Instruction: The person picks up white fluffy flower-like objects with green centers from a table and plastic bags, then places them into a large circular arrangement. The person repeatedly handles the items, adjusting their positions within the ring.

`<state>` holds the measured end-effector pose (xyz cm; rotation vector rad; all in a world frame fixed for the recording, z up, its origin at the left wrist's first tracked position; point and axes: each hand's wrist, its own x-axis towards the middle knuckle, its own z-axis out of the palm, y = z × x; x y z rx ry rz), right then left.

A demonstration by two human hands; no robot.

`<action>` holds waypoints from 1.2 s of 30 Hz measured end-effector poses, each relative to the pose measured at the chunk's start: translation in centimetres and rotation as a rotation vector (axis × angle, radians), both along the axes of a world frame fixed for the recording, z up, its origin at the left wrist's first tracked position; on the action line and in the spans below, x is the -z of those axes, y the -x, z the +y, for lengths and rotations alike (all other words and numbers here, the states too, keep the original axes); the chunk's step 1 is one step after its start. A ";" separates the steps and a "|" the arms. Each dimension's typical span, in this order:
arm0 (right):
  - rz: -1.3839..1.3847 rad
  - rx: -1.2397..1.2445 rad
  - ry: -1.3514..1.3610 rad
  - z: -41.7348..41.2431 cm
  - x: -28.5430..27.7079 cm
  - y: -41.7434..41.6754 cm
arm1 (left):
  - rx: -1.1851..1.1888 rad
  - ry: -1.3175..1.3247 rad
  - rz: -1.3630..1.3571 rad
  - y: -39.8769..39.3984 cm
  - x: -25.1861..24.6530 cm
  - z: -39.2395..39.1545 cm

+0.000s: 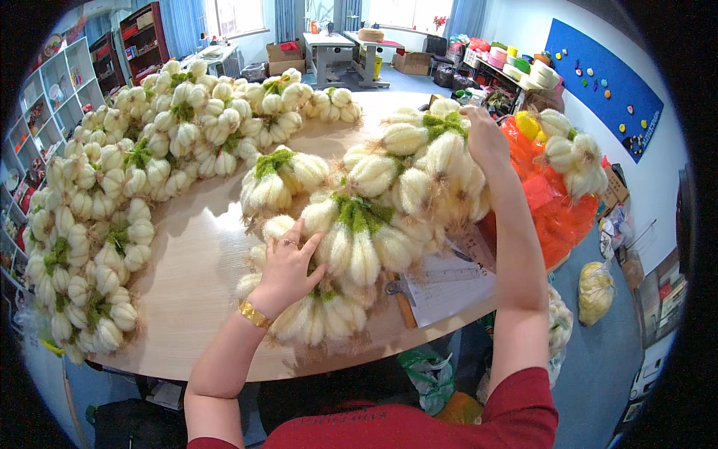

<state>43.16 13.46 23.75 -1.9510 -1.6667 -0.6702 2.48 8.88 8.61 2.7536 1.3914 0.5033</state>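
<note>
In front of me is a heap of fuzzy cream artificial garlic bundles [359, 236] with green tied tops and straggly brown root fibres. My left hand [289, 269], with a ring and a gold bracelet, lies on the near-left side of the heap. Its fingers are spread over the cream bulbs. At the far right of the heap, my right hand [485, 134] has its fingers curled at the green top of an upper garlic bundle [432, 146]; its fingertips are partly hidden. A smaller garlic bundle [283, 177] lies beyond my left hand.
Many more garlic bundles [140, 151] curve along the left and far edge of the wooden table [190, 269]. A clipboard with papers [449, 286] lies under the heap's right side. Right of my forearm is an orange plastic bag [552, 207] with another garlic bundle [575, 154] on top.
</note>
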 end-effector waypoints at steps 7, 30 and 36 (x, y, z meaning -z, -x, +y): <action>0.019 -0.061 0.716 9.1 -0.9 -5.5 | 0.087 -0.028 -0.180 2.2 -0.3 -0.6; -0.145 -1.075 0.210 3.4 8.9 45.3 | -0.658 -0.203 -0.248 16.9 -2.6 -4.2; -0.047 -1.182 0.558 4.9 12.9 46.6 | -0.767 0.152 -0.216 22.2 2.4 -7.3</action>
